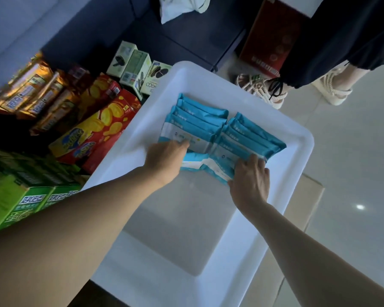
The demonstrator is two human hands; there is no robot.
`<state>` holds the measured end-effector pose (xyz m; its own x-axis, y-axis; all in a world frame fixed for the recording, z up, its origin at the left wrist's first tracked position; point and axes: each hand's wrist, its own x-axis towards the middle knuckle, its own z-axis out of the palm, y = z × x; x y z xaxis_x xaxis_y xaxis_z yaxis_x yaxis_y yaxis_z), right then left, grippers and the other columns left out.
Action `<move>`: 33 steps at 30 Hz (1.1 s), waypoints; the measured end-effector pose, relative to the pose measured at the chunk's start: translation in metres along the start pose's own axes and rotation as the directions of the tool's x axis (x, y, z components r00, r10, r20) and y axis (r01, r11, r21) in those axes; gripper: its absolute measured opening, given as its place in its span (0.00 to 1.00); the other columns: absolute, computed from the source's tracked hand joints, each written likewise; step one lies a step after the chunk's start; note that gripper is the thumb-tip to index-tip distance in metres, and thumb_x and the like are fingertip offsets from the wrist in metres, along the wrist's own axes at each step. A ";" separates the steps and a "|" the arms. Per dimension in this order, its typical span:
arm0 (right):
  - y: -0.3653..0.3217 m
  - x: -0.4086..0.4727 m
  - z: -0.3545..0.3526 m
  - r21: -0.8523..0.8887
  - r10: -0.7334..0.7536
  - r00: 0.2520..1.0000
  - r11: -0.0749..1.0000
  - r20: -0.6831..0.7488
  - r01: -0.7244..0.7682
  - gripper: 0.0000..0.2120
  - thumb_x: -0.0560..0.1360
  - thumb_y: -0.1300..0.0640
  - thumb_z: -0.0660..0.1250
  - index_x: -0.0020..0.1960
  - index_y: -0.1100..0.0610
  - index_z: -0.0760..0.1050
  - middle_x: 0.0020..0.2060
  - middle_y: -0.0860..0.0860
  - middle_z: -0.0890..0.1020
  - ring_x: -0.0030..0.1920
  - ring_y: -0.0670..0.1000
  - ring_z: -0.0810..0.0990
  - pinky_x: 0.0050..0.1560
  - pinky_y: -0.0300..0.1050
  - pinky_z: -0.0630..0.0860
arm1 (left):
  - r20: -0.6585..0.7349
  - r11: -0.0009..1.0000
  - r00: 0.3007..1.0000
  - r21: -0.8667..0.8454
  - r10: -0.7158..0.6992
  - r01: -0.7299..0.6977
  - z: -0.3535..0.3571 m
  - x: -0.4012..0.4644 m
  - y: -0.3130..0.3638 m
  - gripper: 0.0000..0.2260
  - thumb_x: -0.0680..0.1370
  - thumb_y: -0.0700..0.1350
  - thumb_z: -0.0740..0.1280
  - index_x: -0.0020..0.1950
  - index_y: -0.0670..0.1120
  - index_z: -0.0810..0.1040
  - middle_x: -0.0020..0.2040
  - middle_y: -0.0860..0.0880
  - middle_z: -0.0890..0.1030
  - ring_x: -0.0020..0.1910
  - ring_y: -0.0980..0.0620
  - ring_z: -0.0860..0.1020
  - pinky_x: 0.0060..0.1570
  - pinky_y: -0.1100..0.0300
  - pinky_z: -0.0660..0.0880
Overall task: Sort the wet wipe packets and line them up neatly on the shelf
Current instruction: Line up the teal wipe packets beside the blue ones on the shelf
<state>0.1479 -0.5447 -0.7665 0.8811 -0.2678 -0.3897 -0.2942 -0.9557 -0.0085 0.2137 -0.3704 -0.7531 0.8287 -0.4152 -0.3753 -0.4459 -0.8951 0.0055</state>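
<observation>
Several blue-and-white wet wipe packets lie in a white plastic tray [242, 258], overlapped in two rows: a left row [197, 120] and a right row [253, 136]. Two more packets [211, 165] lie loose and crooked in front of the rows. My left hand [166, 159] reaches in from the left, its fingers resting on the nearest packet of the left row. My right hand [249, 180] grips the near edge of the front packet of the right row, fingers curled over it.
Left of the tray stand snack boxes: red-and-yellow cracker boxes [93, 138], green boxes [20, 196], orange-brown packs [31, 89] and white-green boxes [133, 67]. Another person's sandalled feet [271, 89] stand beyond the tray on the pale floor. A red carton [268, 41] is behind them.
</observation>
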 end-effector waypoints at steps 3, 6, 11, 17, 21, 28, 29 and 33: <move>0.002 -0.017 -0.029 0.118 -0.045 0.998 0.992 0.050 0.039 0.13 0.76 0.58 0.64 0.58 0.57 0.66 0.47 0.54 0.77 0.45 0.58 0.76 0.40 0.46 0.69 | 0.040 0.981 0.991 -0.140 -0.129 0.134 -0.026 -0.025 -0.002 0.17 0.77 0.45 0.67 0.63 0.46 0.68 0.57 0.44 0.79 0.53 0.42 0.79 0.39 0.56 0.68; 0.003 -0.038 -0.077 0.150 -0.130 0.991 0.980 -0.028 0.133 0.17 0.76 0.55 0.64 0.62 0.57 0.64 0.45 0.56 0.78 0.44 0.60 0.78 0.38 0.45 0.69 | 0.026 0.948 0.979 -0.248 -0.202 0.202 -0.064 -0.057 -0.011 0.15 0.76 0.46 0.67 0.61 0.46 0.69 0.55 0.43 0.80 0.54 0.41 0.78 0.41 0.54 0.69; -0.007 -0.073 -0.188 0.205 -0.242 0.965 0.944 -0.100 0.258 0.16 0.76 0.52 0.63 0.61 0.56 0.65 0.50 0.57 0.80 0.47 0.61 0.78 0.37 0.45 0.68 | 0.005 0.874 0.954 -0.400 -0.300 0.276 -0.151 -0.116 -0.029 0.13 0.76 0.47 0.67 0.59 0.47 0.72 0.53 0.45 0.80 0.54 0.42 0.78 0.47 0.53 0.73; -0.024 -0.115 -0.342 0.301 -0.360 0.902 0.855 -0.239 0.422 0.15 0.77 0.56 0.62 0.62 0.56 0.67 0.53 0.59 0.79 0.48 0.63 0.77 0.44 0.52 0.75 | -0.089 0.817 0.913 -0.488 -0.397 0.308 -0.283 -0.185 -0.046 0.16 0.77 0.47 0.65 0.64 0.46 0.71 0.57 0.45 0.79 0.57 0.43 0.76 0.51 0.54 0.73; -0.030 -0.142 -0.440 0.273 -0.430 0.832 0.803 -0.351 0.530 0.08 0.75 0.55 0.65 0.51 0.56 0.68 0.41 0.57 0.77 0.44 0.63 0.76 0.41 0.54 0.74 | -0.182 0.771 0.876 -0.576 -0.447 0.274 -0.369 -0.223 -0.056 0.16 0.75 0.47 0.67 0.61 0.46 0.72 0.54 0.45 0.79 0.55 0.42 0.77 0.50 0.51 0.74; -0.048 -0.188 -0.572 0.194 -0.492 0.691 0.723 -0.529 0.663 0.08 0.74 0.54 0.67 0.51 0.53 0.69 0.39 0.48 0.74 0.38 0.53 0.73 0.36 0.47 0.70 | -0.411 0.809 0.778 -0.552 -0.476 0.203 -0.501 -0.285 -0.062 0.11 0.75 0.45 0.67 0.56 0.48 0.75 0.49 0.47 0.80 0.49 0.45 0.77 0.48 0.51 0.75; -0.050 -0.191 -0.586 0.200 -0.495 0.668 0.701 -0.555 0.685 0.08 0.74 0.54 0.67 0.49 0.53 0.69 0.38 0.48 0.75 0.38 0.53 0.74 0.37 0.50 0.72 | -0.440 0.817 0.759 -0.539 -0.480 0.204 -0.517 -0.294 -0.062 0.10 0.75 0.45 0.67 0.55 0.49 0.75 0.48 0.48 0.79 0.49 0.45 0.77 0.48 0.53 0.75; -0.064 -0.203 -0.637 0.203 -0.498 0.601 0.640 -0.624 0.741 0.11 0.74 0.53 0.68 0.52 0.54 0.70 0.41 0.51 0.78 0.41 0.55 0.77 0.41 0.55 0.77 | -0.532 0.852 0.695 -0.467 -0.485 0.237 -0.567 -0.324 -0.067 0.05 0.75 0.45 0.66 0.47 0.51 0.70 0.44 0.51 0.75 0.49 0.46 0.76 0.46 0.54 0.73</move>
<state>0.2236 -0.5071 -0.1000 0.9078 0.2390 0.3447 0.3894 -0.7856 -0.4808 0.1671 -0.2682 -0.1061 0.9715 0.0588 0.2294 -0.0254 -0.9371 0.3481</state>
